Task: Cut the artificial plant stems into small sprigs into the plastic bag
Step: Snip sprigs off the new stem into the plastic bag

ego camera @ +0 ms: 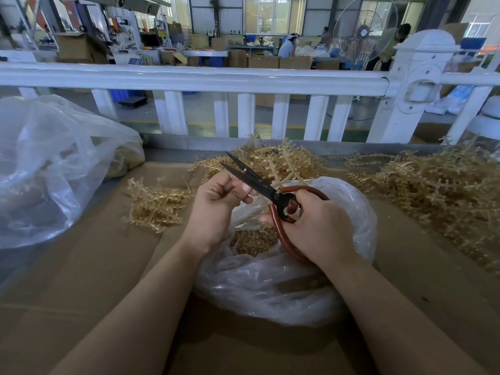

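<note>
cardboard (81, 266) worktop | white railing (189, 77) behind | workshop beyond

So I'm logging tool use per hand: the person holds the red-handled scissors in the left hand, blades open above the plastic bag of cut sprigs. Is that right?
Not quite. The head view shows the red-handled scissors gripped by the right hand, not the left. The left hand is curled near the blades; whether it pinches a stem cannot be told. The rest holds: blades open above the plastic bag of cut sprigs.

Flat cardboard sheets (81, 280) cover the bench, bearing an open plastic bag (270, 288) of cut sprigs, tan stem piles (157, 204) left, centre-back and right, and a larger bag (48, 163) far left.
</note>
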Motion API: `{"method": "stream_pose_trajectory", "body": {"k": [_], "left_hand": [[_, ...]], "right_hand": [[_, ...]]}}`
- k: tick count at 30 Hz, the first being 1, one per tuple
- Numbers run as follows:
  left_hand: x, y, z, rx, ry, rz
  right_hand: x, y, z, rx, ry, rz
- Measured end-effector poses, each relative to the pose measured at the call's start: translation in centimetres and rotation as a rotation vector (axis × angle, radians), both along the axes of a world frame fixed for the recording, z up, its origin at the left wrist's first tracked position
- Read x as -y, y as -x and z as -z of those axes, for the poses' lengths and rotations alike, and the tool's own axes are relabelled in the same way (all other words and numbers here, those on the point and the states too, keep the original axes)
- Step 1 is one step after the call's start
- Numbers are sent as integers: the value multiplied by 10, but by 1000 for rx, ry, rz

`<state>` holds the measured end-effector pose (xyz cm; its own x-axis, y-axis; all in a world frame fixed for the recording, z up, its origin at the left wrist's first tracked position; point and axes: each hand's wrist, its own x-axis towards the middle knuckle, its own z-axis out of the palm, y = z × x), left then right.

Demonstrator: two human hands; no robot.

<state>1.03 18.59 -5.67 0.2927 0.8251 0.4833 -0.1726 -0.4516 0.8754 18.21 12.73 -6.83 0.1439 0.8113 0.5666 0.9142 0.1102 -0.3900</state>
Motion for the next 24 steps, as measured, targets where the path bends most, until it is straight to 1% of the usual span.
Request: {"method": "stream_pose_trajectory", "body": {"k": [16,24], "left_hand": [[-2,-2,3,-97,3,-44],[-3,-1,6,-100,-12,-71]], "right_hand": [[-1,1,4,-40,-48,-27],[1,2,4,-1,-67,-8]]}}
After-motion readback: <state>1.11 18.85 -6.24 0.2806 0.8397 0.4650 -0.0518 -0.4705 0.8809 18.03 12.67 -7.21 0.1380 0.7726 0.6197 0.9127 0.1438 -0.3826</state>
